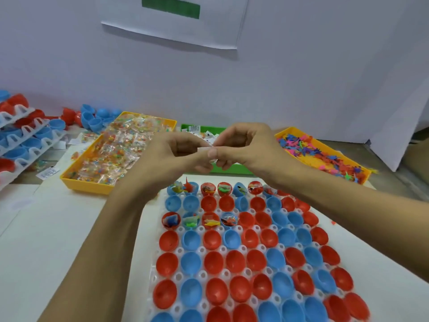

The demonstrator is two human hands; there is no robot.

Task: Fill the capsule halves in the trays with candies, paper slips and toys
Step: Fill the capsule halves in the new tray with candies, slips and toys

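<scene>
Both pinching one white paper slip (pixel 205 150) between left hand (pixel 176 154) and right hand (pixel 243 147), held over green bin (pixel 232 168), long axis left-right, next empty capsule halves (pixel 246 220) near and below, slightly right, in white tray (pixel 260 248).

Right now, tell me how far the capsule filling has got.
Done: the far row of capsule halves and four in the third row hold fillings. In hand: both the left hand and right hand pinch a paper slip. Left: the remaining halves in the white tray sit empty.
</scene>
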